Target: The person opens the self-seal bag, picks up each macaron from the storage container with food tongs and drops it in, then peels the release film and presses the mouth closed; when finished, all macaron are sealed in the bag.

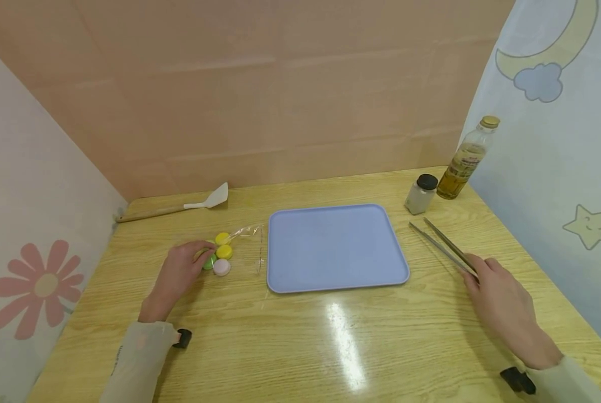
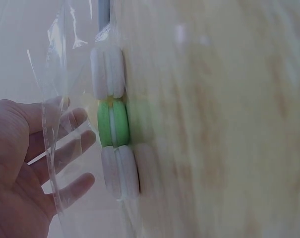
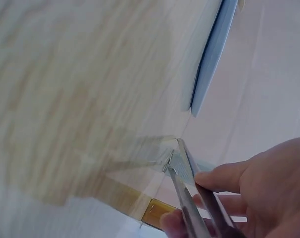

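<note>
On the left of the table lies a clear plastic bag [image 1: 247,254] with several macarons at it, among them a yellow macaron [image 1: 224,252], a pale pink macaron [image 1: 222,267] and a green macaron [image 2: 113,123]. My left hand [image 1: 178,271] is right beside them. In the left wrist view its fingers [image 2: 73,144] are spread, with clear plastic in front of them; whether they touch a macaron I cannot tell. My right hand [image 1: 504,305] holds long metal tongs [image 1: 444,246], tips apart and pointing toward the jar. Nothing is between the tips.
A light blue tray [image 1: 336,249] lies mid-table between the hands. At the back right stand a black-capped jar [image 1: 421,196] and an oil bottle [image 1: 464,165]. A wooden-handled spatula [image 1: 179,207] lies at the back left. A curtain [image 1: 280,101] rises behind the table.
</note>
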The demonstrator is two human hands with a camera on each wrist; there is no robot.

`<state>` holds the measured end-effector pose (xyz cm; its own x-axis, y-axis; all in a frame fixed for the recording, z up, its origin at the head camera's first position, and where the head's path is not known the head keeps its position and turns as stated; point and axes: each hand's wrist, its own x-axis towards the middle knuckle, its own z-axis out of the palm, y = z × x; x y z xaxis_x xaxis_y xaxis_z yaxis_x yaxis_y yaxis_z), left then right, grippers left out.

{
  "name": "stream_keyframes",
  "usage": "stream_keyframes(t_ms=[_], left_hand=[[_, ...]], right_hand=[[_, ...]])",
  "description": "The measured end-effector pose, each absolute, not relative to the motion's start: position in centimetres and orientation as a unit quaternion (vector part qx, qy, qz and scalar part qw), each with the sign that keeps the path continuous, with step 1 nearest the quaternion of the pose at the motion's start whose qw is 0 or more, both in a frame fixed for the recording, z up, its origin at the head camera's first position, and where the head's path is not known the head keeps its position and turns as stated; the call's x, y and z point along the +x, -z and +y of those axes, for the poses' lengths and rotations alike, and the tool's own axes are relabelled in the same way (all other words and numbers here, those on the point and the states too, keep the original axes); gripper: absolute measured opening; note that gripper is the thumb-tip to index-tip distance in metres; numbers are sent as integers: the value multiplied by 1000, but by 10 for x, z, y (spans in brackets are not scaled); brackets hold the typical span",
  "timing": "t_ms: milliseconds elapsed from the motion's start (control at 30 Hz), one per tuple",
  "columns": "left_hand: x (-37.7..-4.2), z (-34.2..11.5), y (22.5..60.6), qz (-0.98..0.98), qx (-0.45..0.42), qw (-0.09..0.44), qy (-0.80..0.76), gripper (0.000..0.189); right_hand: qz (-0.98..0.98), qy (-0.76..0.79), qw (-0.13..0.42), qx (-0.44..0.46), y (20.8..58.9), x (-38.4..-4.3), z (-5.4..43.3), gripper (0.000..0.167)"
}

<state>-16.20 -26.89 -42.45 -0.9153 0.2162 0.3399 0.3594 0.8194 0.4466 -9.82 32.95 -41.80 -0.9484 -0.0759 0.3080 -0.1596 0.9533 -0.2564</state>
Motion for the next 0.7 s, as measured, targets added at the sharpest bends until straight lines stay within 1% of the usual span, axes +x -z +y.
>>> stream_keyframes(t_ms=[67,167,433,700], left_hand=[[-162,-269,425,-944,-150,137,259,12],[-161,-269,424,-944,-150,137,260,12],[-161,-268,423,-946,-144,131,260,13],[-160,-269,423,-947,-146,122,259,14]], right_hand=[[-977,-136,152,69,418,-98,330,35],[-978,-129,142,84,417,-99,332,36],[-987,-131,61,75,417,-102,337,43],[-984,-152,47,77,420,-103,339,46]])
